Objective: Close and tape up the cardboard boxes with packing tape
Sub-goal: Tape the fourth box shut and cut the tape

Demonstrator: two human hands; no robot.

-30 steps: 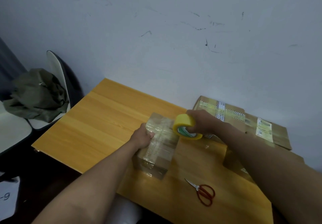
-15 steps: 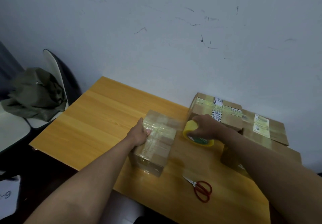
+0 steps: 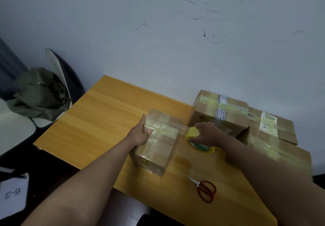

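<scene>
The small box (image 3: pixel 156 142) lies flat on the wooden table (image 3: pixel 98 120), its long axis running from the near table edge away toward the wall, tilted slightly to the right. It is brown cardboard, closed, and wrapped in glossy clear tape that crosses its top both lengthwise and across. The left hand (image 3: pixel 141 133) rests on the far left part of the box's top, thumb laid over the top face and fingers down the left side, steadying it. Just right of the box, the right hand (image 3: pixel 206 134) grips a yellow roll of tape (image 3: pixel 197 140) from above, fingers curled round it; the roll sits low, at or just above the table, with its green-printed core facing the camera. A pale band of clear tape (image 3: pixel 181 129) stretches from the roll to the box's top right edge.

Behind the roll and right of the small box stands a bigger box (image 3: pixel 219 115), taped with clear and black-and-white printed strips. More taped cardboard boxes (image 3: pixel 274 129) with white labels lie farther right, partly hidden by the right forearm. Red-handled scissors (image 3: pixel 204 189) lie on the table nearer than the box, to its right, blades toward it. Well left of the box, beyond the table, a chair (image 3: pixel 58 78) holds a crumpled green cloth (image 3: pixel 38 94).
</scene>
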